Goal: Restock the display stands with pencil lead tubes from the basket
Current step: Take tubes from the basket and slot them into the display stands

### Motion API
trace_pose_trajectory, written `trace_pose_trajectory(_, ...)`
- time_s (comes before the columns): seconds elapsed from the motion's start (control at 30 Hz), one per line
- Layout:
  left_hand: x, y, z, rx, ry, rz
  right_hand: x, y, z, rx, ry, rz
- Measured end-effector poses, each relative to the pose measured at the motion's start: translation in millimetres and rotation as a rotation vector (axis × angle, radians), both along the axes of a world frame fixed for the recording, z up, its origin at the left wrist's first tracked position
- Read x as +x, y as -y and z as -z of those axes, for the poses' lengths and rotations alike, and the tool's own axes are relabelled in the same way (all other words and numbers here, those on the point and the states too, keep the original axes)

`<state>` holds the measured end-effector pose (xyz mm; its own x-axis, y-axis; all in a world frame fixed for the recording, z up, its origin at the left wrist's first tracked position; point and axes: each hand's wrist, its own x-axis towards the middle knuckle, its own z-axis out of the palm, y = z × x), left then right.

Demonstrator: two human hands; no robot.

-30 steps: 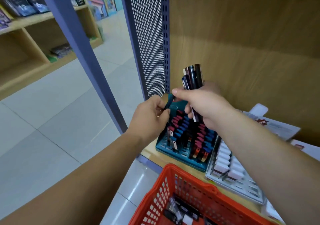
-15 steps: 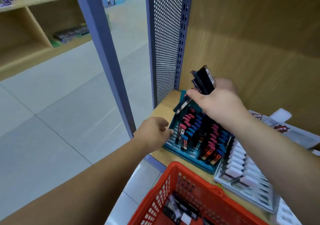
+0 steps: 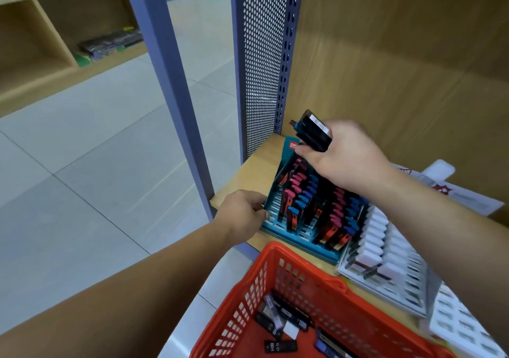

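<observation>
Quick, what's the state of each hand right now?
Left hand: fingers curled on the left edge of the teal display stand.
Right hand: holding a bundle of black lead tubes.

Your one camera, head-worn, looks forward and down, close over your right hand [image 3: 349, 162] and left hand [image 3: 242, 214]. The red basket [image 3: 303, 259] lies nearer you than either hand.

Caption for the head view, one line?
Right hand holds pencil lead tubes above the teal display stand; left hand touches its edge.
</observation>
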<state>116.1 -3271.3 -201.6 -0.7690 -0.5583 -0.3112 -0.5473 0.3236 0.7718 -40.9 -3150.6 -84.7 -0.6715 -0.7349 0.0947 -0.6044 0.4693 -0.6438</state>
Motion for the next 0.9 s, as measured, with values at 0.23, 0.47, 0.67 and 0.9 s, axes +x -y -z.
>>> trace_pose_trajectory(0.23,-5.9,3.4,-16.2,0.139,0.075,0.056,-0.4,11.9,11.7,0.124,-0.131,-0.055)
trace_pose_trajectory(0.47,-18.8,4.7,-27.0,0.257,-0.054,-0.025,6.6,19.8,25.3,0.266,-0.268,-0.046)
trace_pose_trajectory(0.67,-15.9,7.8,-23.9,0.322,-0.081,-0.038,5.4,19.1,25.8,0.269,-0.256,-0.045)
trace_pose_trajectory(0.9,-15.6,5.1,-13.9,0.291,-0.137,-0.062,5.0,10.5,28.1,0.253,-0.299,-0.069)
